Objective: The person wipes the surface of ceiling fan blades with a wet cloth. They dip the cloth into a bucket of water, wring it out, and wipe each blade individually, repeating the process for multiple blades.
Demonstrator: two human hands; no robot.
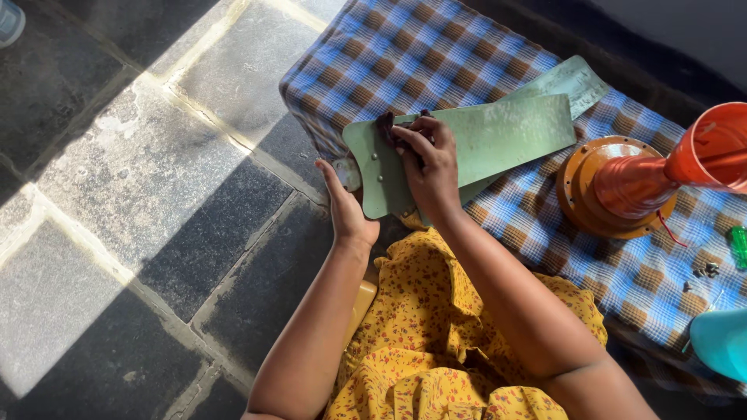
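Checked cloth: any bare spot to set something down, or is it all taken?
Bare patch on the checked cloth at its far end, beyond the green blades. A smaller strip lies between blades and orange motor. Crowded: the near edge, where left hand and right hand work, and by the screws.
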